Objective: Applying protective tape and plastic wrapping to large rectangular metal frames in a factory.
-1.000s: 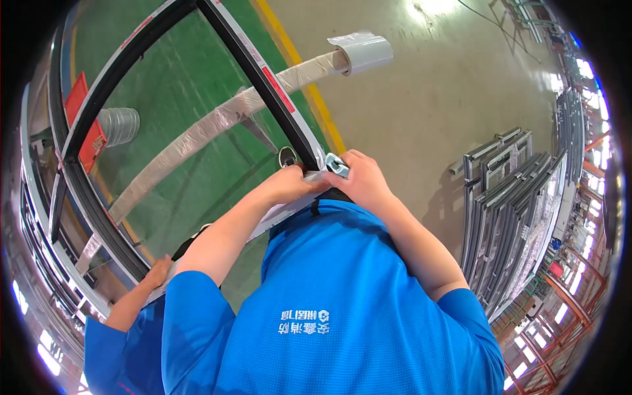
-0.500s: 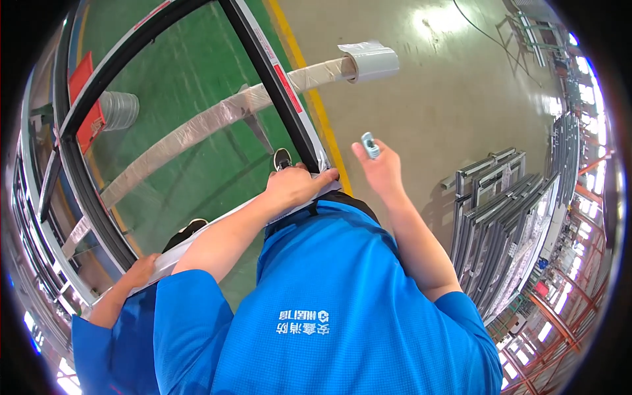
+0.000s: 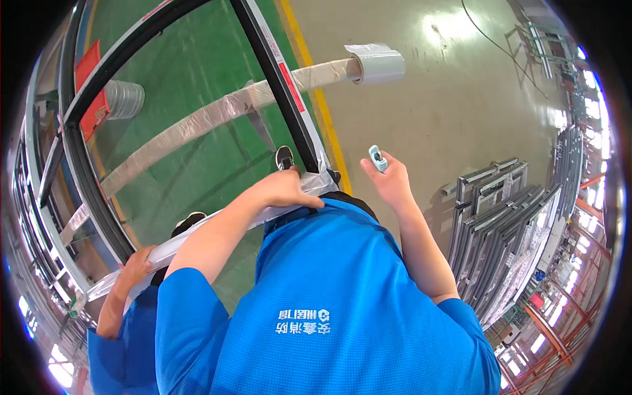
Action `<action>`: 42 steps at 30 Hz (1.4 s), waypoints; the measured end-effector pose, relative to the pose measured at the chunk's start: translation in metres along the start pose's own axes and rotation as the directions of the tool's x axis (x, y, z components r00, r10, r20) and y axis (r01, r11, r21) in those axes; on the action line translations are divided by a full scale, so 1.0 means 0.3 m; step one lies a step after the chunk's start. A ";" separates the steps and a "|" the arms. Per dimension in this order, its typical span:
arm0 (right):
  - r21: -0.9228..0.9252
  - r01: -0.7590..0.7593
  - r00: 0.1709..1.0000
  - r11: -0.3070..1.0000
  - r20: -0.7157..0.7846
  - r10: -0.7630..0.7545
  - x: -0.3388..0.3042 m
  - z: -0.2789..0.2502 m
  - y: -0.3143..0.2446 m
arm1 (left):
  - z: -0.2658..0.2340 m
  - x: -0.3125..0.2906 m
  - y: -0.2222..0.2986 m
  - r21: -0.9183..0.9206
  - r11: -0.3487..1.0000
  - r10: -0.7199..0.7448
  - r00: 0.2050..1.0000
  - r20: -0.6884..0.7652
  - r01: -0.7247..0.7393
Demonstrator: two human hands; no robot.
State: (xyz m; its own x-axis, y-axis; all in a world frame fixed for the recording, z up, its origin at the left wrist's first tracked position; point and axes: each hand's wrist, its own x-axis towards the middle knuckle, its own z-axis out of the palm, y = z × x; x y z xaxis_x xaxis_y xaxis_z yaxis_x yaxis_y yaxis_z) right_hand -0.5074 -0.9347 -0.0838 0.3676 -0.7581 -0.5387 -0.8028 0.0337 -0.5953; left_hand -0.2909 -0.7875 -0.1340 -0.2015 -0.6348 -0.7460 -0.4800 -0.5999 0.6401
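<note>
My left hand presses flat on the film-wrapped lower corner of a black window frame that stands in front of me. To its right, off the frame, my right hand is raised and pinches a small grey-white cutter. Clear film covers the frame's lower bar. At the lower left, another person's hand in a blue sleeve grips the same bar. My shoes show below the frame.
A long film-wrapped bar with a white film roll on its end runs behind the frame. Metal frames are stacked on the floor at the right. A grey roll and a red piece lie on the green floor at the left.
My right hand has left the frame corner, where both hands were together, and moved right and up with the small cutter. My left hand stays on the corner.
</note>
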 end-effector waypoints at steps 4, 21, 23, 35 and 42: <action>-0.029 0.060 0.997 0.998 0.055 -0.058 0.014 0.004 -0.025 | -0.050 -0.101 -0.093 -0.038 0.998 -0.039 0.995 0.091 0.042; -0.041 0.174 0.983 0.984 0.060 -0.171 0.106 -0.020 0.029 | -0.124 -0.639 -0.705 0.190 0.835 -0.550 0.765 0.335 0.516; -0.052 0.180 0.982 0.982 0.059 -0.177 0.112 -0.022 0.028 | -0.134 -0.669 -0.712 0.211 0.770 -0.636 0.707 0.309 0.601; 0.053 0.054 0.999 0.997 0.003 -0.054 0.175 -0.131 0.020 | -0.044 -0.357 -0.331 0.006 0.968 -0.250 0.967 -0.052 0.250; 0.076 0.077 0.997 0.994 0.012 -0.078 0.381 -0.313 0.099 | 0.072 -0.034 0.176 0.134 0.956 -0.165 0.858 -0.487 0.260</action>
State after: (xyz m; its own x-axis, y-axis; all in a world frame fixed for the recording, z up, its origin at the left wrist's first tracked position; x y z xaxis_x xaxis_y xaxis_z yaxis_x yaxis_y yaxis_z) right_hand -0.5334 -1.0814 -0.1072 0.4346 -0.7504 -0.4980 -0.7344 0.0248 -0.6783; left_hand -0.3327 -0.8023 -0.0966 0.3221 -0.6828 -0.6558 -0.6261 -0.6732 0.3935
